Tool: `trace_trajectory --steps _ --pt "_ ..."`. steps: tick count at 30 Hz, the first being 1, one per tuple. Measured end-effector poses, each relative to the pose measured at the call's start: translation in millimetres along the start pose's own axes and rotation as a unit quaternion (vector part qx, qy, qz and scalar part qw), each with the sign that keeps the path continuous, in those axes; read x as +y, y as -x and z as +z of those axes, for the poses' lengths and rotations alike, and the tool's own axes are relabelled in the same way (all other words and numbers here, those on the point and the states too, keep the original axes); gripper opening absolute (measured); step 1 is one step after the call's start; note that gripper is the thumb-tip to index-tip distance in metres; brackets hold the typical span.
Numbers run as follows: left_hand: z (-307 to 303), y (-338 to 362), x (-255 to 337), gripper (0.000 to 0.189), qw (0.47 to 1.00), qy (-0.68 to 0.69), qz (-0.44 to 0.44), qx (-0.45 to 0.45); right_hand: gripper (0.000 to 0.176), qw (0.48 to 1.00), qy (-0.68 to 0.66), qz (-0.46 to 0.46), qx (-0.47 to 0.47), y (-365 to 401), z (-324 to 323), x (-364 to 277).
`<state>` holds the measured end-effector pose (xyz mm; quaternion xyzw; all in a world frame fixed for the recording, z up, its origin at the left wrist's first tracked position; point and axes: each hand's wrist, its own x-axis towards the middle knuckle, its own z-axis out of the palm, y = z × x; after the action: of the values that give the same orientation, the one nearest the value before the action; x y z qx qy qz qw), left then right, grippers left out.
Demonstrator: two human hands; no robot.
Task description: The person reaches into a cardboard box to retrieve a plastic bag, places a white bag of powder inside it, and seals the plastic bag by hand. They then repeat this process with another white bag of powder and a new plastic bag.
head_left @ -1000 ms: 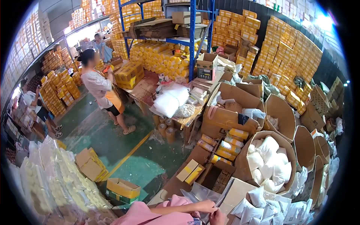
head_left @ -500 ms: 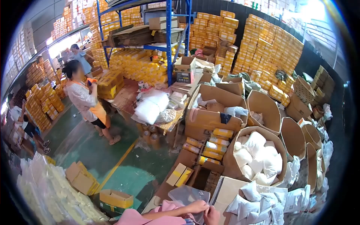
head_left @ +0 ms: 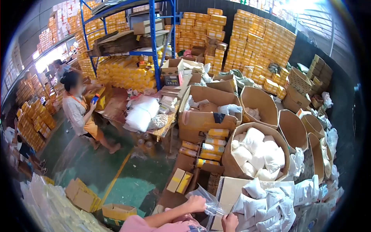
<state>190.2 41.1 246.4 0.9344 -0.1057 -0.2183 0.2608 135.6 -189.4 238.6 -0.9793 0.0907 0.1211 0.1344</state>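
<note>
A clear plastic bag (head_left: 209,198) stretches between my two hands at the bottom of the view. My left hand (head_left: 196,203) is closed on one side of it, fingers curled in. Lower and to the right, my right hand (head_left: 230,222) pinches the bag's other edge. Just right of my hands lies a pile of filled white pouches (head_left: 253,205), beside a flat cardboard sheet (head_left: 232,192). Beyond the bag is a small brown carton with yellow tape (head_left: 179,180).
A large carton (head_left: 228,154) full of white bags stands ahead, near several yellow-labelled rolls (head_left: 213,142). A person (head_left: 79,108) in an orange apron holds a phone by the worktable (head_left: 116,106). Plastic-wrapped goods (head_left: 54,205) are at lower left.
My hands have moved apart, and the plastic bag is now raised and drawn taut between them. My view has shifted slightly right. The person at the table has lowered the phone.
</note>
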Motion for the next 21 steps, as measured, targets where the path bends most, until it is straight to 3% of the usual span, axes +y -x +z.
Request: trace_trajectory --steps 2,3,5,7,9,10,12,15,21 --pt "-6 -7 0 0.025 0.997 -0.053 0.059 -0.008 0.024 0.998 0.028 0.016 0.062 -8 15 9" --pt "-8 -13 -2 0.024 0.995 -0.063 0.071 -0.003 0.030 0.998 0.021 0.043 0.044 -13 14 11" --pt "-13 -23 -2 0.023 0.990 -0.098 0.105 -0.003 0.026 0.997 -0.005 -0.017 0.073 -12 -1 9" --pt "-21 -34 1 0.024 0.982 -0.136 0.124 -0.037 0.026 0.997 -0.033 -0.017 0.064 -14 -13 12" --pt "-47 -32 13 0.031 0.990 -0.059 0.123 -0.044 0.027 0.993 -0.024 -0.044 0.106 -19 -16 20" --pt "-48 -39 9 0.032 0.988 -0.045 0.142 -0.049 0.027 0.995 -0.076 -0.033 0.064 -22 -24 23" --pt "-55 -50 6 0.034 0.986 -0.001 0.165 -0.031 0.020 0.985 -0.141 -0.029 0.092 -25 -38 18" --pt "-62 -56 15 0.039 0.988 0.053 0.131 -0.055 0.013 0.944 -0.194 -0.045 0.261 -17 -60 -8" --pt "-40 -65 29 0.039 0.981 0.127 0.114 -0.093 0.022 0.943 -0.175 -0.184 0.217 5 -50 -38"
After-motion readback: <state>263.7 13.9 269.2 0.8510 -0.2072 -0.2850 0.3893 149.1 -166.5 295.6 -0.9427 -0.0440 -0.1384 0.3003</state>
